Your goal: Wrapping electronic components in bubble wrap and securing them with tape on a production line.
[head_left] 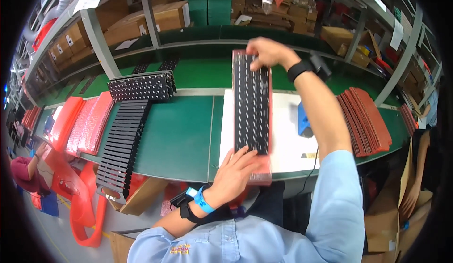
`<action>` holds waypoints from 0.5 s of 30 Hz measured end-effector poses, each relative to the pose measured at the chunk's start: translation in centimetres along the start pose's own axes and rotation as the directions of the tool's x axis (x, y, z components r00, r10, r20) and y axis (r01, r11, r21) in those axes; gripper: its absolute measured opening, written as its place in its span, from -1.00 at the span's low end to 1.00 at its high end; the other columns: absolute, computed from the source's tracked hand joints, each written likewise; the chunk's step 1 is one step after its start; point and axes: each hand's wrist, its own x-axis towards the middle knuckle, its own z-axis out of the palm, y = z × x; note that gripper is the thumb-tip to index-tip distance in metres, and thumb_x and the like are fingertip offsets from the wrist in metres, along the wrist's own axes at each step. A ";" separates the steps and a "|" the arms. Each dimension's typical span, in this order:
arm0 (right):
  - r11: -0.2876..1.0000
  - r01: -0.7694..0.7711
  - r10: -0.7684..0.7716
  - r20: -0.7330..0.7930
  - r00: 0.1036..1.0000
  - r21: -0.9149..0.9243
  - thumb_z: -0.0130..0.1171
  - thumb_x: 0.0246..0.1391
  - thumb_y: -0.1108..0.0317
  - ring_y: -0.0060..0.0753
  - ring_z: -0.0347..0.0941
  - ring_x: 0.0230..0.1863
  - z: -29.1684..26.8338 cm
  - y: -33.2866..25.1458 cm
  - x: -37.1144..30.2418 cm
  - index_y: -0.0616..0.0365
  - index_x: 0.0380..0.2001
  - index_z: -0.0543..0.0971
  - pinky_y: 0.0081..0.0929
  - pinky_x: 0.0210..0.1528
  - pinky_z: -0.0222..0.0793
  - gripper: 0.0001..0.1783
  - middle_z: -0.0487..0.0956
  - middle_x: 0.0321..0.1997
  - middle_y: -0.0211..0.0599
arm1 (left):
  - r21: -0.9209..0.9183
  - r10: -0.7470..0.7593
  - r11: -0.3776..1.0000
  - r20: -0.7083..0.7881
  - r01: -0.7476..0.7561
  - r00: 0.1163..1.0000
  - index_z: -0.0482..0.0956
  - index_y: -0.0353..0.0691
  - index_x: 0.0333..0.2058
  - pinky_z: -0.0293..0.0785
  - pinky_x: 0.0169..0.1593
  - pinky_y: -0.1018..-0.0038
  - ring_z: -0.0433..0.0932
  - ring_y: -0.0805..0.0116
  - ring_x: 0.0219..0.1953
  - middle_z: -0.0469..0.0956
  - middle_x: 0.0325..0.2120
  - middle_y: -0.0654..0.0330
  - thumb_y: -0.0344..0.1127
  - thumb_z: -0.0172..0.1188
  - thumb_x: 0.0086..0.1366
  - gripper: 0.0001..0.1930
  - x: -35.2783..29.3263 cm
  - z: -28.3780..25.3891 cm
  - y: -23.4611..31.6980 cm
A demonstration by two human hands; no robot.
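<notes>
A long black perforated panel (252,100) lies lengthwise in front of me on pink-red bubble wrap (261,171), whose edges show along its sides and near end. My left hand (236,172) rests flat at the near end, fingers spread over the panel's edge and the wrap. At the far end, my right hand (270,55) is closed around the panel's top right corner, thumb on its face and the other fingers curled over the edge. Beneath lies a white sheet (288,109), and a blue tool-like object (304,120) with a cable sits right of the panel.
Left on the green bench (181,135) stand several upright black panels (141,87) and a row of slatted black ones (121,145). Pink bubble-wrap bags (89,123) lie further left, and red-brown sleeves (365,121) are stacked right. Beyond the bench runs a green conveyor (198,69) behind metal posts.
</notes>
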 end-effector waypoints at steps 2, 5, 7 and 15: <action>0.987 0.041 -0.083 -0.276 0.957 -0.154 0.50 -0.31 0.39 -0.14 0.56 -0.22 -3.0 -3.4 -2.4 0.23 -0.18 0.52 -0.28 -0.14 0.48 -0.46 0.63 -0.24 -0.14 | -0.037 0.001 0.999 0.037 0.000 0.999 0.62 -0.17 -0.06 0.28 0.29 0.15 0.38 -0.01 0.22 0.51 0.08 0.07 -0.54 0.16 0.13 -0.63 0.3 0.7 0.1; 0.949 0.044 -0.206 -0.511 0.834 -0.311 0.42 -0.17 0.38 -0.04 0.52 -0.27 -2.8 -11.1 -8.5 0.17 -0.30 0.48 -0.22 -0.25 0.45 -0.63 0.58 -0.33 -0.14 | -0.084 -0.004 0.996 0.084 0.011 0.996 0.61 -0.22 -0.07 0.24 0.31 0.11 0.40 -0.03 0.19 0.52 0.06 0.05 -0.54 0.16 0.12 -0.65 -0.1 1.6 -0.1; 0.845 0.163 -0.456 -0.525 0.719 -0.509 0.37 -0.17 0.43 -0.08 0.47 -0.38 2.9 -12.6 -11.7 0.12 -0.37 0.45 -0.21 -0.37 0.39 -0.70 0.48 -0.43 -0.18 | -0.051 -0.007 0.999 0.044 0.009 0.999 0.61 -0.25 -0.08 0.31 0.27 0.16 0.43 0.00 0.15 0.53 0.03 0.05 -0.54 0.16 0.11 -0.65 -0.7 1.4 -0.8; 0.976 0.061 -0.143 -0.402 0.905 -0.211 0.39 -0.31 0.39 -0.24 0.38 -0.20 19.0 -10.1 -20.6 -0.01 -0.16 0.59 -0.35 -0.26 0.35 -0.51 0.39 -0.29 -0.32 | -0.230 0.099 0.969 0.018 -0.092 0.995 0.61 -0.29 -0.08 0.49 0.10 0.31 0.52 0.10 0.04 0.58 -0.05 0.08 -0.52 0.19 0.09 -0.65 -4.3 1.1 -0.4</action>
